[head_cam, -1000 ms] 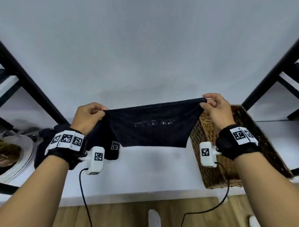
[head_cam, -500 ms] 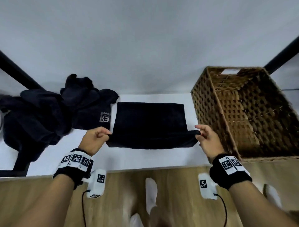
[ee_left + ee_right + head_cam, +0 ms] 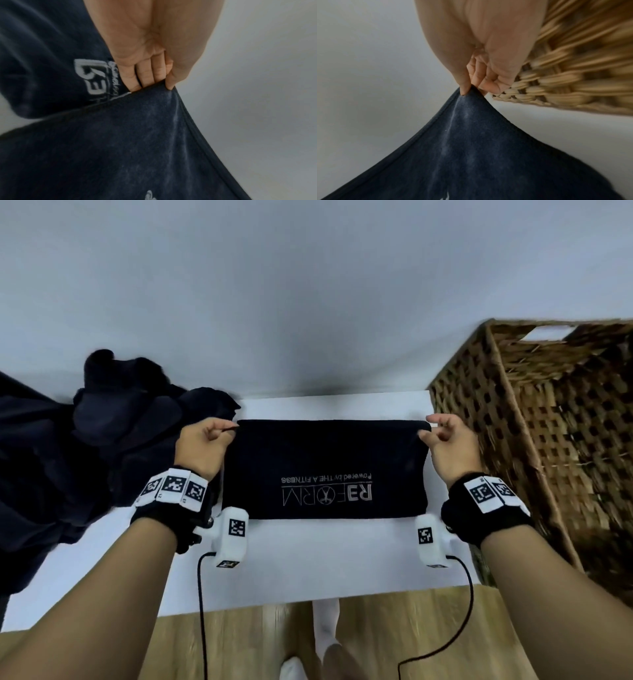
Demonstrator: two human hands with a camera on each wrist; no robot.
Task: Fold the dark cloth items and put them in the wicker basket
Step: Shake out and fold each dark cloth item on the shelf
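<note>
A dark cloth [image 3: 325, 467] with a white printed logo lies folded in half on the white table [image 3: 308, 570]. My left hand [image 3: 205, 441] pinches its far left corner between thumb and fingers [image 3: 145, 75]. My right hand [image 3: 442, 440] pinches the far right corner [image 3: 469, 92], right beside the wicker basket [image 3: 534, 419]. The cloth [image 3: 120, 148] stretches taut between both hands, its upper layer brought over to the far edge. The cloth [image 3: 471, 155] rises to a peak at my right thumb. A heap of other dark cloths [image 3: 85, 457] lies at the left.
The wicker basket [image 3: 565, 81] stands at the table's right end, and the part of its inside that shows holds nothing. A pale wall rises behind the table. Wooden floor [image 3: 257, 645] and my white socks show below the front edge. Wrist camera cables hang down.
I have lowered the cloth from the air onto the table and carried its near edge over to the far edge, folding it in half. Both hands have moved away from me.
</note>
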